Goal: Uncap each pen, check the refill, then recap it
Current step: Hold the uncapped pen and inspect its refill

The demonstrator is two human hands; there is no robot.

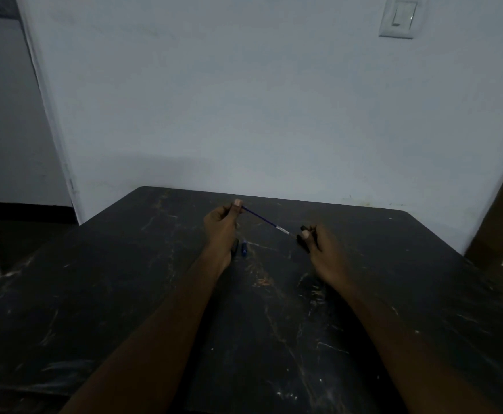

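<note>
A pale wall (274, 100) fills the top of the frame. A dark, scratched desk (125, 294) fills the bottom. Two bare arms reach to the middle. The left hand (221, 224) has its grip pinched on the upper left end of a thin blue refill (257, 217). The right hand (322, 245) has its grip closed round a dark pen barrel (303, 238), near the refill's lower right tip. A light switch (399, 17) sits in the upper right. A small blue cap (244, 248) lies on the desk just beside the left wrist.
</note>
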